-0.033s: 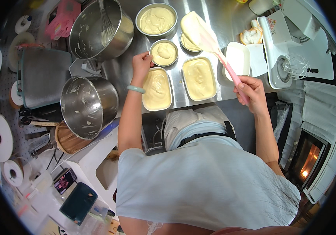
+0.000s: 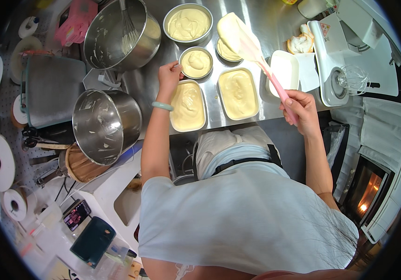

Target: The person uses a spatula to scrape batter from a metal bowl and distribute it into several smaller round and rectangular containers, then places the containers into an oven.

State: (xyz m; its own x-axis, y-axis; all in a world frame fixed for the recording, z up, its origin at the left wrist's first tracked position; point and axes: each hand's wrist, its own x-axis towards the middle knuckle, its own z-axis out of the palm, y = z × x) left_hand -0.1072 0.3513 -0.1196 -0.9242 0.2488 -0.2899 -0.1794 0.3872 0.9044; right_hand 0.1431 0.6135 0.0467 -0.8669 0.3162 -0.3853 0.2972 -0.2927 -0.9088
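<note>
My right hand (image 2: pixel 300 108) is closed around the handle of a pink spatula (image 2: pixel 280 88). The spatula's blade, coated in thick pale-yellow batter, is held over a small round tin (image 2: pixel 228 50) of batter and partly hides it. With its fingers closed at the rim, my left hand (image 2: pixel 170 75) grips the left side of another small round cake tin (image 2: pixel 196 62) filled with batter. Two rectangular tins of batter, a left one (image 2: pixel 189 106) and a right one (image 2: pixel 238 94), lie nearest me. A larger round tin (image 2: pixel 188 24) of batter stands behind.
To the left are a steel bowl with a whisk (image 2: pixel 128 37) and a second smeared steel bowl (image 2: pixel 107 126). An empty white rectangular container (image 2: pixel 283 70) sits by my right hand. Farther right is a white mixer (image 2: pixel 333 86) with a wire beater. A lit oven (image 2: pixel 366 191) stands low right.
</note>
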